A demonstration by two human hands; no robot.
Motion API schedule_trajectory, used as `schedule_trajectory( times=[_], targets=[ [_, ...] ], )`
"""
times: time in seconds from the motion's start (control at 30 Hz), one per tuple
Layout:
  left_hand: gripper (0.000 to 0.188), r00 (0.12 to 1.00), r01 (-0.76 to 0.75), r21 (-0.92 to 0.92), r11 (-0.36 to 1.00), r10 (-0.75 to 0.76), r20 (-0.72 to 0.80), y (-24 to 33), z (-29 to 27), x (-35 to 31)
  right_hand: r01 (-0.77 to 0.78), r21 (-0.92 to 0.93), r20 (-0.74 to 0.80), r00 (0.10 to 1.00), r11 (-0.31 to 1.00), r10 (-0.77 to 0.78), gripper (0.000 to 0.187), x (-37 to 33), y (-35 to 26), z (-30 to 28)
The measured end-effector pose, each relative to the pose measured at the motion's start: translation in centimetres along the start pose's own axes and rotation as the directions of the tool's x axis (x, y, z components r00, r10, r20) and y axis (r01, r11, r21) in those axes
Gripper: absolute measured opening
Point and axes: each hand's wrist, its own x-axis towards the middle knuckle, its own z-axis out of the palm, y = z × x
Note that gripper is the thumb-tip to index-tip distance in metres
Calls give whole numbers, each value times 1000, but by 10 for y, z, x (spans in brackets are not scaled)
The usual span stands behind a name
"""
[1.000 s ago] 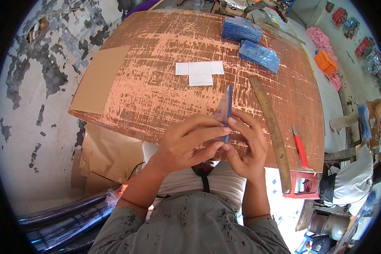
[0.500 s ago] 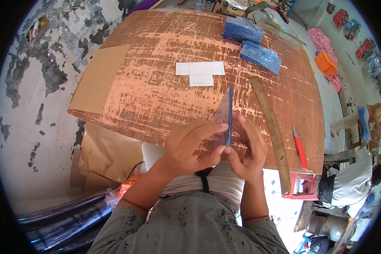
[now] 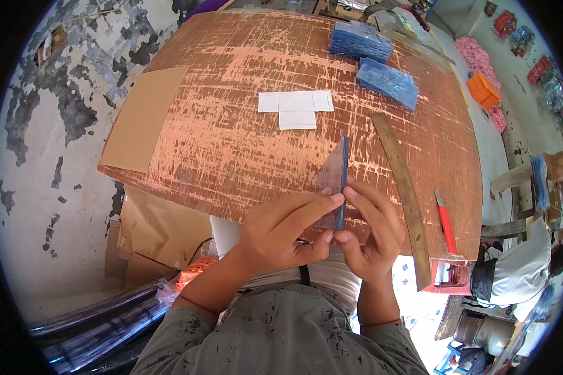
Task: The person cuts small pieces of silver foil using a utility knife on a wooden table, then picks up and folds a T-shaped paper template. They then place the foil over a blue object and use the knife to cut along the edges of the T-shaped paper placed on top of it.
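Left fingers (image 3: 311, 214) and right fingers (image 3: 372, 214) hold bluish sheets (image 3: 336, 175) — on edge — over the scratched table (image 3: 225, 137).

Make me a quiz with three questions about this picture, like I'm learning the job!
1. True or false: the left hand and right hand both touch the flat, see-through bluish plastic.

2. What shape is the flat white paper piece?
A) circle
B) T
C) star

3. Fill in: the red-handled metal-bladed knife lies to the person's ____ of the long, brown flat strip.

Key: 1 true; 2 B; 3 right.
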Motion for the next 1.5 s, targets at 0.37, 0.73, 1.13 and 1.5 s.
schedule_trajectory(
  times=[0.37, 0.73, 1.13, 1.5],
  targets=[
    [39, 998, 45, 43, 998, -43, -51, 8, 8, 3, -85, 9, -107, 991, 996, 86, 43, -21, -1, 16],
    [33, 996, 48, 166, 985, -34, -88, 17, 17, 1, -14, 140, -207, 977, 990, 43, 29, -30, 4, 28],
    [47, 999, 11, 169, 985, -3, -50, 17, 19, -13, -93, -75, -182, 980, 993, 78, 26, -27, -7, 17],
    [43, 996, -21, 165, 986, 35, -80, 15, 18, -13, -113, -109, -231, 969, 988, 85, 29, -25, -10, 20]
  ],
)
